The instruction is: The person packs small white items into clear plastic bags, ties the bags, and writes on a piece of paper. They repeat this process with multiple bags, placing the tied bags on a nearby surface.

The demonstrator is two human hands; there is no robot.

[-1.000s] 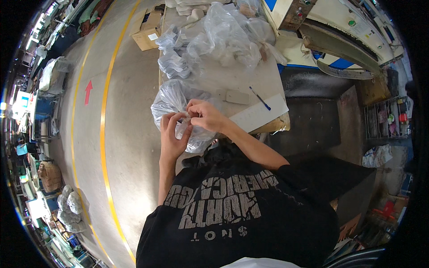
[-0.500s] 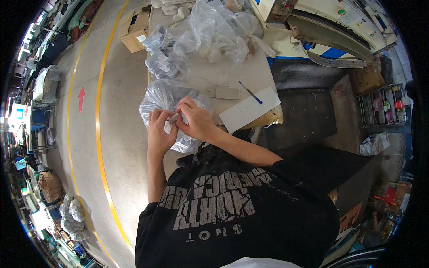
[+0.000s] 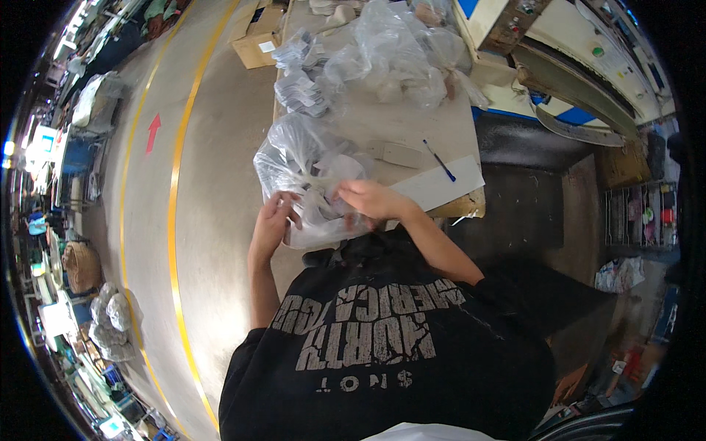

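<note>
A clear plastic bag (image 3: 293, 145), its neck gathered in a knot, sits at the near left corner of the table. Pale pieces show through the film. My left hand (image 3: 273, 223) is at the bag's left side, thumb and fingers apart. On the other side is my right hand (image 3: 373, 200), fingers stretched toward the bag and slightly blurred. Both hands are close against the plastic; how firmly they touch it I cannot tell. Beyond my right hand, a white sheet (image 3: 440, 185), a blue pen (image 3: 440, 160) and a flat light-coloured piece (image 3: 401, 154) lie on the table (image 3: 434, 121).
Stacked grey-white pieces (image 3: 301, 92) and a larger clear plastic bag (image 3: 390, 59) occupy the table's far part. A cardboard box (image 3: 255, 42) stands beyond its left edge. At the right is a large machine (image 3: 566, 73); a wire rack (image 3: 641, 213) stands farther right.
My hands have come off the bag's neck and moved apart to its two sides. The knotted neck now shows between them. The whole view has shifted, so the table appears farther right.
</note>
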